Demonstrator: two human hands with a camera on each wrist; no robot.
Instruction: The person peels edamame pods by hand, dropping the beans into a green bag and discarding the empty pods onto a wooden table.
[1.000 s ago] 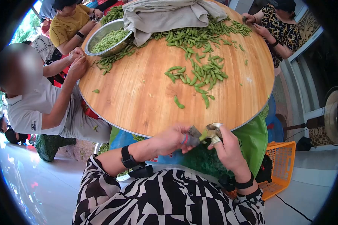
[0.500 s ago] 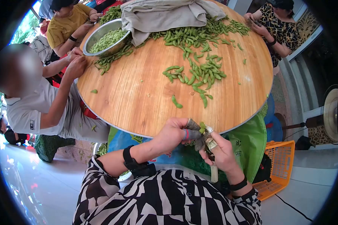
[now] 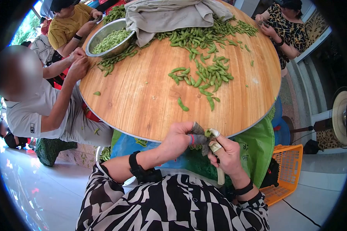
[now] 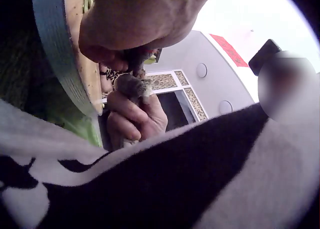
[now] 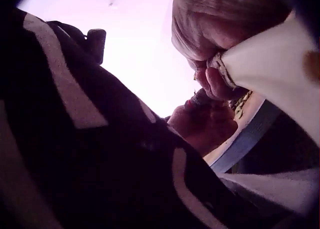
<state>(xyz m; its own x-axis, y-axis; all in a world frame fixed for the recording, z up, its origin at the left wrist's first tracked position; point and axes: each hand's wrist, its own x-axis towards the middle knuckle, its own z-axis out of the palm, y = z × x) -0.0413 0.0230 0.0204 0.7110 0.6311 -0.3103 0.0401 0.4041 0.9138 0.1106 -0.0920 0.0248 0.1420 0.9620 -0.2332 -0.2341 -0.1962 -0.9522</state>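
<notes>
A green pod, its long axis unclear, sits pinched in the left hand, just beside the right hand, whose fingers curl round a pale strip.

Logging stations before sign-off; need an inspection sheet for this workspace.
Surface: round wooden table, loose pods on it.
Job's things: green pods, some beside grey cloth; metal colander of beans; green piece between both hands.
Clutter: orange crate on floor.
Hands: left hand pinches green piece; right hand grips pale item, type unclear.
Cables: black cable on floor.
Surroundings: people around table; fan, right.
</notes>
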